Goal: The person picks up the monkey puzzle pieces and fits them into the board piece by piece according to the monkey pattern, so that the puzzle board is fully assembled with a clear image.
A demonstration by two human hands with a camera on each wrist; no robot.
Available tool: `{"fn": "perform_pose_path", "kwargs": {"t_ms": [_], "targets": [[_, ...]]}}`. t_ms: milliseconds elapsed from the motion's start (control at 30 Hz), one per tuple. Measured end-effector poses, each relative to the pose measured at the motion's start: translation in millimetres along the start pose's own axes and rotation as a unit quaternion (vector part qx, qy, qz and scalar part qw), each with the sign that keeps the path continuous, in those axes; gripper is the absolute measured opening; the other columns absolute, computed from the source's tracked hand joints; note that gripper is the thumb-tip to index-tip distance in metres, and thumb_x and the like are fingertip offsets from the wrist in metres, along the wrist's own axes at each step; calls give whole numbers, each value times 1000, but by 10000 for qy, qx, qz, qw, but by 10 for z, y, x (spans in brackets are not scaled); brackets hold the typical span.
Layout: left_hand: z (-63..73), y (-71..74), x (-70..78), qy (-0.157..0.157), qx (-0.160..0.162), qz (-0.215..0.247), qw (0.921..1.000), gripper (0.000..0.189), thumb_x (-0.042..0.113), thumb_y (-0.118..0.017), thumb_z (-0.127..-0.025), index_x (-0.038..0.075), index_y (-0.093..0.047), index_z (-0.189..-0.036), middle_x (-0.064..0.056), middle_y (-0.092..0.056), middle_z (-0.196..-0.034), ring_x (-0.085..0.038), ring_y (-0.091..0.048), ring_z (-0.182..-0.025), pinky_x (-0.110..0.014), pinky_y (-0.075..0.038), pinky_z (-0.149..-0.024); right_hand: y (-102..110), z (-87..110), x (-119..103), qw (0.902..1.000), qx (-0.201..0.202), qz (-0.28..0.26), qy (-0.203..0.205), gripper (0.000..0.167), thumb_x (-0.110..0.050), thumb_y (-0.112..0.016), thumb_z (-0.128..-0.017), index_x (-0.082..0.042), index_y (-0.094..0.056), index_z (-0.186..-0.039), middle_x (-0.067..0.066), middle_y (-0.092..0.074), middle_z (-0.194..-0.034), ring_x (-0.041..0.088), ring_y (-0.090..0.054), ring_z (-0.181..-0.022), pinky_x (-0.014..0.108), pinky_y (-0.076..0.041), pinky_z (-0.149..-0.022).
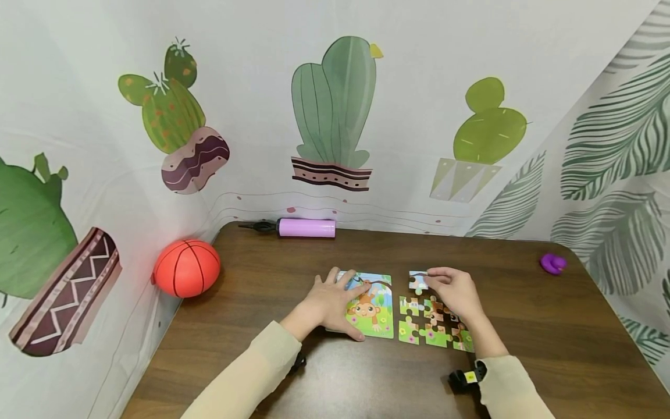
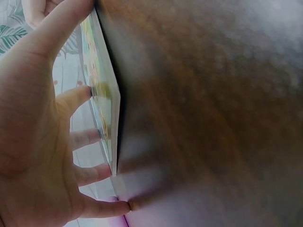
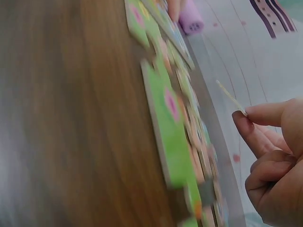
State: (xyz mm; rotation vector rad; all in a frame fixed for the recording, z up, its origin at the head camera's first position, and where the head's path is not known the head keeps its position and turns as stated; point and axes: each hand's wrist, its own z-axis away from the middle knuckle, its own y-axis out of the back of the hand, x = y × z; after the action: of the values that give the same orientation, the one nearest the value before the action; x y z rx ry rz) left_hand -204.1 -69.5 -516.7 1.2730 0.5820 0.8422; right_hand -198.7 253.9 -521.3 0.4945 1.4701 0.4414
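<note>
My left hand (image 1: pixel 334 304) lies spread over the left part of a square monkey picture board (image 1: pixel 374 325). In the left wrist view its fingertips touch the face of the board (image 2: pixel 105 101), and the little finger reaches past the edge to the table. Thumb and index finger of my right hand (image 1: pixel 458 292) pinch a jigsaw puzzle piece (image 1: pixel 417 280) with blue sky and a brown branch. The right wrist view shows that puzzle piece (image 3: pixel 229 96) edge-on, held up off the table. Below it are several other puzzle pieces (image 1: pixel 435 336), some partly hidden by the right hand.
A red ball (image 1: pixel 187 269) sits at the table's left edge. At the back lies a purple hand pump (image 1: pixel 306 227) with a black nozzle. Toward the back right corner is a purple rubber duck (image 1: pixel 552 263). A cactus-print cloth (image 1: pixel 408 116) hangs behind the brown table (image 1: pixel 544 326).
</note>
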Motion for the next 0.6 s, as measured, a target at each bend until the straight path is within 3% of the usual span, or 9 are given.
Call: {"fn": "perform_pose_path", "kwargs": {"t_ms": [267, 333, 367, 600], "targets": [[0, 11, 7, 23, -24, -14, 10000, 121, 96, -64, -63, 47, -22, -165, -2, -19, -170, -41, -19, -153, -76, -32, -107, -328, -14, -229, 9991, -313, -282, -63, 31, -27, -72, -100, -4, -75, -121, 14, -76, -112, 30, -71, -91, 33, -51, -64], [-2, 14, 8, 39, -39, 5, 10000, 120, 96, -64, -63, 47, -22, -165, -2, -19, -171, -41, -18, -153, -76, -32, -107, -398, -17, -275, 9985, -380, -362, -128, 31, -26, -72, -100, -4, -75, -120, 15, -76, -113, 30, -71, -91, 34, -52, -64], [-5, 12, 8, 48, -39, 17, 10000, 120, 96, -64, -63, 47, -22, -164, -2, -19, -170, -41, -19, -153, -75, -32, -107, -431, -21, -295, 9984, -390, -372, -160, 30, -26, -72, -99, -4, -75, -120, 14, -76, -112, 27, -71, -100, 33, -53, -70], [-6, 14, 5, 68, -54, 22, 10000, 121, 96, -64, -63, 47, -21, -165, -1, -20, -170, -40, -19, -153, -75, -32, -107, -623, -46, -366, 9975, -487, -461, -240, 29, -25, -74, -98, -4, -75, -119, 13, -76, -110, 26, -72, -98, 34, -54, -71]]}}
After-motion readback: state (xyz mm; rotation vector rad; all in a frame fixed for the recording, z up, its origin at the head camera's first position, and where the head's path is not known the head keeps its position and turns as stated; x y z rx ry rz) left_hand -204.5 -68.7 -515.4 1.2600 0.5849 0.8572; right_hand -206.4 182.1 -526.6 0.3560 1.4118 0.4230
